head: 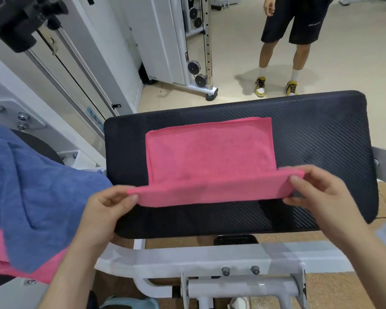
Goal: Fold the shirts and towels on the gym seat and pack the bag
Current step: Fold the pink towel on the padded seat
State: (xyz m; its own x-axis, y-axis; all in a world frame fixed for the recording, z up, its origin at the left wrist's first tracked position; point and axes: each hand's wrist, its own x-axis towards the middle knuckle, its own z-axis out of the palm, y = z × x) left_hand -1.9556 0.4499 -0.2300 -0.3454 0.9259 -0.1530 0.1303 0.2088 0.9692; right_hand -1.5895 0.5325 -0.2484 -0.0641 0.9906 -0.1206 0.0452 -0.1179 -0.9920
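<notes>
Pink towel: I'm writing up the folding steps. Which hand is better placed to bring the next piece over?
Probably the left hand: the blue cloth lies just beside it, while the right hand pinches the pink towel at the far corner.

A black padded gym seat (321,139) with a ribbed diagonal texture sits on a white metal frame (210,257). A pink terry towel (210,152) lies flat on its middle, with its near edge lifted off the padding.
</notes>
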